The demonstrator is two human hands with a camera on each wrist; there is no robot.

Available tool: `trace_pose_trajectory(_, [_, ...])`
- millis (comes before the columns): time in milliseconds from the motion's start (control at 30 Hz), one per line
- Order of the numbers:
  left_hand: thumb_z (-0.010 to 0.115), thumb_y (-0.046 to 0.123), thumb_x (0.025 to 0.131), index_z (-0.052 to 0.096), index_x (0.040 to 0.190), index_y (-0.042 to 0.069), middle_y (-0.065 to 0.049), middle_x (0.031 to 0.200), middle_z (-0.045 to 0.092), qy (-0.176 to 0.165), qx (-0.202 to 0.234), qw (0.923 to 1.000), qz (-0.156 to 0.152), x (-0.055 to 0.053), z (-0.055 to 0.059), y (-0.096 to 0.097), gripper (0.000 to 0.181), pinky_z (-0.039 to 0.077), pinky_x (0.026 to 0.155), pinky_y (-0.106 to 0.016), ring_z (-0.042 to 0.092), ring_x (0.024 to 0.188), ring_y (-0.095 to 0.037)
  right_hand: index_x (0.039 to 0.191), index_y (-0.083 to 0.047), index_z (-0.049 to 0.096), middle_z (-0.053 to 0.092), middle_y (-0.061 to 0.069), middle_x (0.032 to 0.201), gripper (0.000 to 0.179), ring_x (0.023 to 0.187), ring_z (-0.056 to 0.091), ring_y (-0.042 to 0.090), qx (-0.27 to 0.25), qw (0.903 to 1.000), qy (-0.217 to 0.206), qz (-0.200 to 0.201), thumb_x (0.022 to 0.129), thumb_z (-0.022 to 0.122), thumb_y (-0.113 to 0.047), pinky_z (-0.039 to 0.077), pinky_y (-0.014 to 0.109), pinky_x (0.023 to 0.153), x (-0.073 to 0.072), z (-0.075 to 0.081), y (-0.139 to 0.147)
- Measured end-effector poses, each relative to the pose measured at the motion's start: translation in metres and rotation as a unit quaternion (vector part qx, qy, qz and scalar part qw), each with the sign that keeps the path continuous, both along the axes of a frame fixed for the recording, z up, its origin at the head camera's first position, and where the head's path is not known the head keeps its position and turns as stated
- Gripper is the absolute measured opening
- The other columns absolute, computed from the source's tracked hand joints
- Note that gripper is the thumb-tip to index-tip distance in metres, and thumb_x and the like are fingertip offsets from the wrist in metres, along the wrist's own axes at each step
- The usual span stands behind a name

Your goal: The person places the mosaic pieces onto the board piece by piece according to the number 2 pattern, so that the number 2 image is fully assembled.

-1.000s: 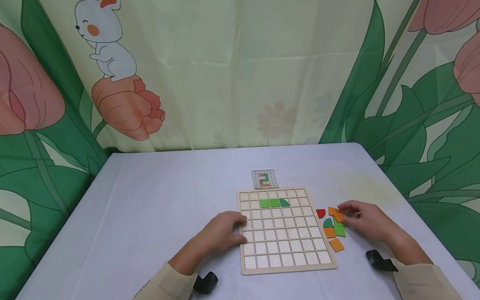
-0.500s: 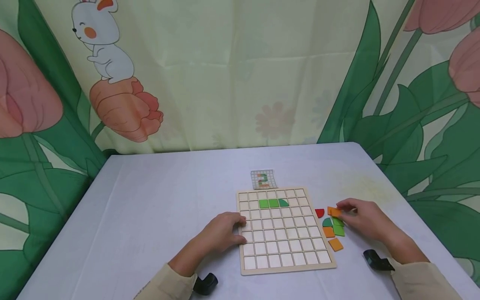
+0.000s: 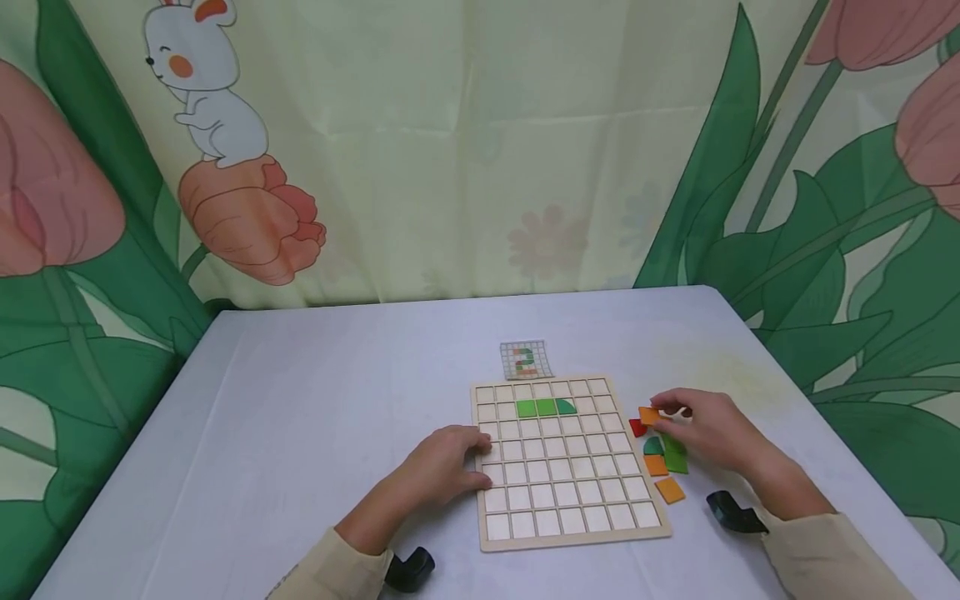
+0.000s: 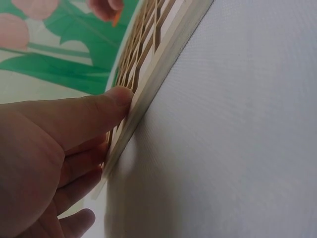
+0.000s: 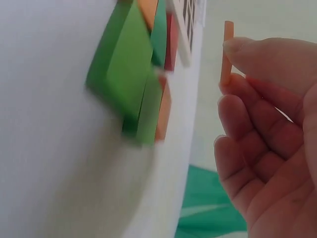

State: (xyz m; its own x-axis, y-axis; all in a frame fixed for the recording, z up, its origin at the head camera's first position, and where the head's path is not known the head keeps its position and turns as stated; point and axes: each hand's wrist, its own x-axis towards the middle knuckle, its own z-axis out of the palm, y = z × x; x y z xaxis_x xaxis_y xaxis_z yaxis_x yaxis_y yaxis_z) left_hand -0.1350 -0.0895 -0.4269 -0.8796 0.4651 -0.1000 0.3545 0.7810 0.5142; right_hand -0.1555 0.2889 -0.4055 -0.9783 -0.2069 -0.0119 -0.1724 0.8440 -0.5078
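And here my right grip (image 3: 708, 427) pinches a flat orange tile (image 3: 648, 415), lightly, I'd say for control, just off the right side of the pale wooden grid board (image 3: 570, 495) on this white-covered counter (image 3: 337, 392), my left grip (image 3: 444, 460) lying spread along its opposite edge, probably steadying it.

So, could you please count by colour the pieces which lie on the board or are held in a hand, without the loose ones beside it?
Light green squares: 2, on the board
Dark green quarter-circle: 1, on the board
Orange piece: 1, held in the right hand
Total: 4
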Motion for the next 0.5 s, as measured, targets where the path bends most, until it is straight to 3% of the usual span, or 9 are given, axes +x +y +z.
trace_pose_trajectory(167, [0.086,0.025,0.081,0.07,0.117,0.007,-0.002,0.126,0.067,0.0,-0.001,1.0,-0.002,-0.001,-0.001,0.0,0.043,0.045,0.106,-0.04,0.056,0.124,-0.023,0.119,0.0,0.069,0.068,0.011,0.109,0.035,0.097,0.059,0.031,-0.006,0.9998,-0.013,0.017,0.091,0.074,-0.02,0.058,0.042,0.079,-0.003,0.0,-0.014])
trace_pose_trajectory(367, [0.085,0.025,0.082,0.07,0.118,0.007,-0.002,0.127,0.066,0.002,-0.002,1.0,-0.002,-0.002,-0.003,0.0,0.044,0.044,0.107,-0.039,0.056,0.126,-0.023,0.114,-0.004,0.071,0.067,0.006,0.103,0.027,0.086,0.057,0.023,-0.009,0.9995,0.0,0.032,0.09,0.073,-0.017,0.055,0.033,0.071,-0.009,0.004,-0.032])
trace_pose_trajectory(500, [0.085,0.025,0.082,0.07,0.118,0.007,-0.002,0.128,0.066,0.004,-0.001,1.0,-0.002,-0.002,-0.003,0.0,0.043,0.044,0.107,-0.039,0.055,0.126,-0.023,0.113,-0.004,0.071,0.068,0.005,0.102,0.025,0.088,0.058,0.024,-0.007,0.9986,0.016,0.049,0.091,0.072,-0.015,0.056,0.036,0.074,-0.013,0.004,-0.04])
